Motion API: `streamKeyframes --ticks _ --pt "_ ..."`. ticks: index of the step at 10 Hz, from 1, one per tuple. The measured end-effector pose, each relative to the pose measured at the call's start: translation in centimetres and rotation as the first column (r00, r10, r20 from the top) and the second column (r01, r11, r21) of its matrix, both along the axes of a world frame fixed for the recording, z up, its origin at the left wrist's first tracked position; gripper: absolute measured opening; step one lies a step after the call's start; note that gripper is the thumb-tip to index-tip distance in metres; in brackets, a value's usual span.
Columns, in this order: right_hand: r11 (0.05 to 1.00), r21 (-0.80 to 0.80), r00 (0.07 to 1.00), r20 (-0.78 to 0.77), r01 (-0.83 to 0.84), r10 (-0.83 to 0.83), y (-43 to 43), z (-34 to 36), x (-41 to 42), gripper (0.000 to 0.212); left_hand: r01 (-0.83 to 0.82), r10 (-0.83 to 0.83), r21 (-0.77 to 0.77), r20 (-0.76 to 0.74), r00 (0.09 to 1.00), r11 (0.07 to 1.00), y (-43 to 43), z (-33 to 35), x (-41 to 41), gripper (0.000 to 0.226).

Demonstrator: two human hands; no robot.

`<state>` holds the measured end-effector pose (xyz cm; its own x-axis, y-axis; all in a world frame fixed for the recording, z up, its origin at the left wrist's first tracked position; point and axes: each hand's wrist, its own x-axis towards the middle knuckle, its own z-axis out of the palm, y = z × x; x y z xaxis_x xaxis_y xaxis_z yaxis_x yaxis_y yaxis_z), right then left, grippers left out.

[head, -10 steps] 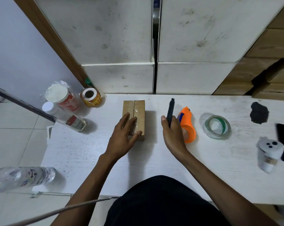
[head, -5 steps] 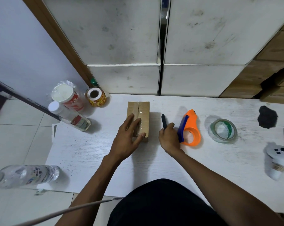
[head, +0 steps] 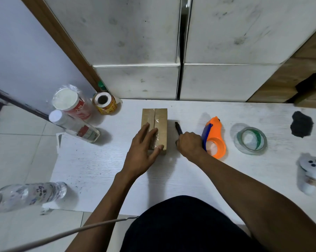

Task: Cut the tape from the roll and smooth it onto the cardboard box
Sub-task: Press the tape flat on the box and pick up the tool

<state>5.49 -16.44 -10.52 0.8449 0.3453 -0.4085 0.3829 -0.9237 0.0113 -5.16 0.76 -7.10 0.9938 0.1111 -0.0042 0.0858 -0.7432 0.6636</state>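
A small brown cardboard box lies on the white table, with clear tape along its middle seam. My left hand rests flat on the near half of the box, fingers spread over the tape. To the right of the box, my right hand is closed around a thin black cutter whose tip points away from me and lies low at the table surface. An orange tape dispenser sits just right of that hand. A clear tape roll with green inner print lies farther right.
At back left stand a wrapped paper cup, a lying white-capped bottle and a yellow label roll. A clear water bottle overhangs the near left edge. A black lump and a white controller sit right.
My right hand has lowered the black cutter from upright to near the table beside the box. My left hand has stayed on the box. The camera view has shifted slightly.
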Motion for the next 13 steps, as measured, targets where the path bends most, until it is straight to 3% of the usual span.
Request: streamKeyframes --ticks 3,4,6,11,13 --pt "0.995 0.076 0.996 -0.073 0.061 -0.055 -0.9 -0.7 -0.6 0.026 0.004 -0.004 0.016 -0.008 1.000 1.000 -0.2 0.2 0.0 0.060" --pt "0.956 0.193 0.974 -0.087 0.221 -0.208 -0.9 0.0 -0.6 0.035 0.005 -0.004 0.015 -0.011 1.000 1.000 -0.3 0.2 0.0 0.060" --pt "0.937 0.210 0.958 -0.134 0.279 -0.255 -0.7 0.6 -0.6 0.032 0.005 -0.004 0.008 -0.024 1.000 1.000 -0.2 0.3 0.0 0.060" --pt "0.930 0.225 0.952 -0.162 0.292 -0.260 -0.5 1.0 -1.0 0.045 0.004 -0.003 0.019 -0.057 0.998 1.000 -0.5 0.7 0.0 0.061" --pt "0.911 0.299 0.959 -0.084 0.283 -0.270 -0.8 0.9 -0.9 0.039 -0.066 0.066 -0.006 0.024 0.997 0.998 -0.9 1.7 -0.3 0.068"
